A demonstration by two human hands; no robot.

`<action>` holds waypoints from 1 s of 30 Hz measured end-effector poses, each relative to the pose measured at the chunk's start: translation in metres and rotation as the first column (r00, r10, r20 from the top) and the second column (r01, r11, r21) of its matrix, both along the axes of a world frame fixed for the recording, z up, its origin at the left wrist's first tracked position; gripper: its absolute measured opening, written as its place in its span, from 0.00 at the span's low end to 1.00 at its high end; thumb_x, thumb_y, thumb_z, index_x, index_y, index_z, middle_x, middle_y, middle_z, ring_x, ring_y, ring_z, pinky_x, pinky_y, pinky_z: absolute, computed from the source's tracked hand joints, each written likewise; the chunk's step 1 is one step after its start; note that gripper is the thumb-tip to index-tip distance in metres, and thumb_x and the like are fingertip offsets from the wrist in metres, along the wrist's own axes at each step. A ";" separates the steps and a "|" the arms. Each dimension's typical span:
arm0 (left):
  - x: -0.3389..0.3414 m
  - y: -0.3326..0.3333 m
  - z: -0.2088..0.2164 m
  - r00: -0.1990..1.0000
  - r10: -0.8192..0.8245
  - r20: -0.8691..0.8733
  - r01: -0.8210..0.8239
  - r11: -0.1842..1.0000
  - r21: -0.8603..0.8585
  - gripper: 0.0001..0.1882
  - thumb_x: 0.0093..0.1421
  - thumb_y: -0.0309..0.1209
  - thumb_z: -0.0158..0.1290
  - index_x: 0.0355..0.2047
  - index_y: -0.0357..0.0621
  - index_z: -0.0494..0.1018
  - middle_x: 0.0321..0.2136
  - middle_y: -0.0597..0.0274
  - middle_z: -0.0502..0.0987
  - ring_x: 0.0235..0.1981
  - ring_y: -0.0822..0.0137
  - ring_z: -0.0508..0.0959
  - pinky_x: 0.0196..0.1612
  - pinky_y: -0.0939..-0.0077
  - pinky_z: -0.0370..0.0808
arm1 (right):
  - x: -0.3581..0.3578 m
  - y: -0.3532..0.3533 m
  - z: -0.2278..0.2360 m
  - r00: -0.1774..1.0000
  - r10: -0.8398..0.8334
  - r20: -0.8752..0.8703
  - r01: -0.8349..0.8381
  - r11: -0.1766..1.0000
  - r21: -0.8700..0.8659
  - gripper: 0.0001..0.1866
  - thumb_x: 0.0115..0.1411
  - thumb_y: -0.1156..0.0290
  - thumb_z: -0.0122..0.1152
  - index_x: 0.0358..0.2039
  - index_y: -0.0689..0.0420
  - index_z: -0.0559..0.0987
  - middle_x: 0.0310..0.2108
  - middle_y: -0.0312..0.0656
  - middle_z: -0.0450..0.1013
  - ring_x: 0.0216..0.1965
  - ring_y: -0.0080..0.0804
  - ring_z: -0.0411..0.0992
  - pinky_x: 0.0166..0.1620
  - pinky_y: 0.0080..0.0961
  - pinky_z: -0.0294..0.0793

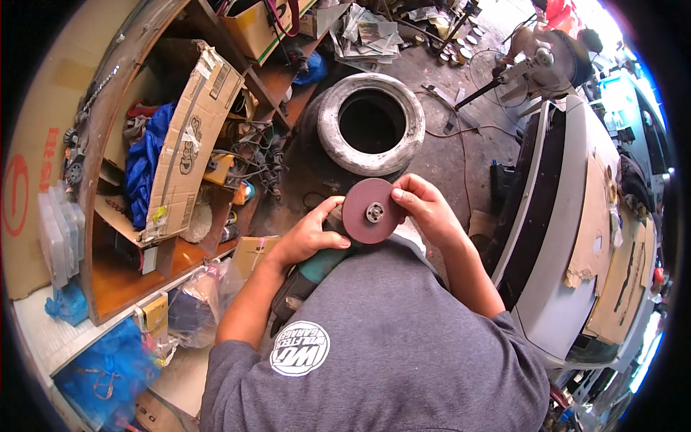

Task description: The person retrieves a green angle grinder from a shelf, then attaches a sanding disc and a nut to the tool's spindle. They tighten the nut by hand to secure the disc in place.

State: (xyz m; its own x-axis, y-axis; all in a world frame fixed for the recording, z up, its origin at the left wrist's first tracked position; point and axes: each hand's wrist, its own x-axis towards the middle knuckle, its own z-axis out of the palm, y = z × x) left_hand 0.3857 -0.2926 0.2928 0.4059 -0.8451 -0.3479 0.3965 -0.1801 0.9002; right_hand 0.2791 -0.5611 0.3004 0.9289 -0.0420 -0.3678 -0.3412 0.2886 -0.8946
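A round reddish-brown sanding disc [358, 223], with a metal flange nut at its centre, faces up in front of my chest. It sits on the head of a teal and black angle grinder [321, 265], whose body runs back along my left forearm and is partly hidden by it. My left hand [311, 236] wraps round the grinder at the disc's left side, the thumb lying along the body. At the disc's upper right edge, thumb and forefinger of my right hand [423, 207] pinch the rim. An old tyre [332, 147] with a worn, whitish sidewall lies just beyond the hands.
To the left stands a wooden shelf [126, 284] holding a torn cardboard box [191, 144] and cables. Blue plastic bags [108, 371] lie lower left. A grey car bumper [551, 237] fills the right side. Farther off are a pedestal fan [543, 61], newspapers [367, 36] and small cans [464, 52].
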 end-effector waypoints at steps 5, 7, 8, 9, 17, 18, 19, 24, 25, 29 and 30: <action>-0.002 -0.004 -0.006 0.984 0.002 -0.181 -0.011 0.999 -0.046 0.40 0.54 0.27 0.65 0.68 0.41 0.67 0.59 0.60 0.76 0.62 0.68 0.72 0.69 0.70 0.64 | 0.017 -0.002 0.013 0.998 0.008 0.067 0.010 0.961 -0.275 0.11 0.73 0.66 0.65 0.46 0.60 0.80 0.36 0.34 0.77 0.37 0.19 0.74 0.42 0.23 0.76; -0.003 -0.005 -0.010 0.978 0.035 -0.206 -0.048 0.997 -0.057 0.38 0.54 0.26 0.64 0.67 0.41 0.67 0.58 0.60 0.76 0.61 0.68 0.72 0.68 0.70 0.66 | 0.015 0.007 0.019 0.976 -0.077 0.204 0.171 0.850 -0.498 0.11 0.71 0.67 0.67 0.47 0.61 0.80 0.36 0.36 0.78 0.37 0.22 0.75 0.42 0.25 0.77; -0.003 -0.004 -0.011 0.974 0.059 -0.217 -0.073 0.996 -0.059 0.38 0.54 0.25 0.64 0.67 0.42 0.68 0.57 0.60 0.76 0.61 0.68 0.73 0.68 0.70 0.66 | 0.015 0.010 0.032 0.964 -0.032 0.265 0.210 0.707 -0.675 0.12 0.67 0.71 0.70 0.47 0.62 0.80 0.37 0.41 0.78 0.36 0.31 0.78 0.44 0.30 0.79; -0.004 -0.004 -0.011 0.962 0.080 -0.259 -0.099 0.993 -0.060 0.38 0.54 0.25 0.63 0.67 0.42 0.68 0.57 0.60 0.77 0.60 0.68 0.73 0.68 0.70 0.67 | 0.014 0.013 0.045 0.963 0.048 0.266 0.169 0.660 -0.732 0.11 0.67 0.71 0.70 0.46 0.61 0.81 0.37 0.43 0.77 0.37 0.34 0.78 0.43 0.32 0.79; -0.004 -0.004 -0.043 0.965 0.040 -0.261 -0.089 0.980 -0.178 0.40 0.54 0.21 0.58 0.69 0.41 0.65 0.56 0.53 0.79 0.55 0.57 0.82 0.63 0.62 0.78 | 0.021 0.050 0.073 0.889 0.449 0.093 0.046 0.115 -0.992 0.17 0.65 0.55 0.68 0.38 0.58 0.79 0.41 0.48 0.76 0.44 0.49 0.78 0.45 0.47 0.79; -0.004 -0.003 -0.043 0.978 0.054 -0.200 -0.093 0.977 -0.191 0.37 0.55 0.22 0.59 0.68 0.41 0.66 0.55 0.56 0.79 0.57 0.63 0.80 0.63 0.66 0.76 | 0.022 0.052 0.073 0.889 0.454 0.063 0.023 0.093 -0.995 0.17 0.65 0.56 0.68 0.38 0.58 0.79 0.41 0.48 0.76 0.45 0.50 0.78 0.46 0.47 0.79; -0.004 -0.001 -0.046 0.971 0.037 -0.235 -0.085 0.976 -0.198 0.36 0.57 0.23 0.59 0.68 0.42 0.66 0.57 0.58 0.78 0.59 0.66 0.78 0.65 0.68 0.74 | 0.023 0.054 0.073 0.889 0.457 0.028 -0.002 0.065 -0.998 0.16 0.65 0.56 0.67 0.39 0.58 0.79 0.41 0.48 0.76 0.46 0.50 0.78 0.47 0.48 0.79; -0.007 0.002 -0.053 0.959 0.028 -0.284 -0.103 0.962 -0.251 0.36 0.60 0.25 0.58 0.70 0.42 0.64 0.59 0.57 0.77 0.59 0.66 0.78 0.66 0.68 0.73 | 0.026 0.057 0.071 0.834 0.551 0.039 0.017 0.046 -0.999 0.11 0.65 0.65 0.67 0.40 0.60 0.81 0.41 0.50 0.76 0.45 0.53 0.76 0.48 0.48 0.78; -0.009 0.002 -0.054 0.958 0.034 -0.284 -0.109 0.961 -0.255 0.35 0.60 0.26 0.59 0.69 0.41 0.65 0.59 0.58 0.77 0.60 0.67 0.76 0.66 0.70 0.72 | 0.026 0.056 0.070 0.820 0.571 0.039 0.022 0.036 -0.999 0.11 0.65 0.66 0.67 0.39 0.60 0.81 0.41 0.51 0.76 0.45 0.53 0.76 0.48 0.48 0.78; -0.011 0.005 -0.053 0.967 0.037 -0.252 -0.103 0.962 -0.254 0.35 0.61 0.28 0.60 0.69 0.41 0.66 0.59 0.61 0.75 0.60 0.70 0.73 0.66 0.73 0.69 | 0.029 0.056 0.073 0.771 0.636 0.023 0.003 0.033 -0.999 0.09 0.64 0.68 0.67 0.38 0.61 0.80 0.41 0.51 0.76 0.45 0.54 0.75 0.49 0.48 0.77; -0.011 0.005 -0.057 0.976 0.039 -0.214 -0.094 0.963 -0.253 0.35 0.61 0.27 0.59 0.69 0.41 0.65 0.60 0.61 0.75 0.60 0.70 0.74 0.65 0.73 0.70 | 0.029 0.056 0.072 0.769 0.639 0.018 -0.006 0.035 -0.999 0.08 0.65 0.68 0.66 0.38 0.61 0.81 0.41 0.51 0.76 0.46 0.54 0.75 0.50 0.48 0.77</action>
State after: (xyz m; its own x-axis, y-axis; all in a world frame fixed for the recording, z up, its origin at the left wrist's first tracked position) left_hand 0.3745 -0.2873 0.2363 0.4071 -0.8909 -0.2016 0.5808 0.0822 0.8099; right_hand 0.3079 -0.5053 0.3720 0.9496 0.3100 0.0473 0.3083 -0.8953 -0.3216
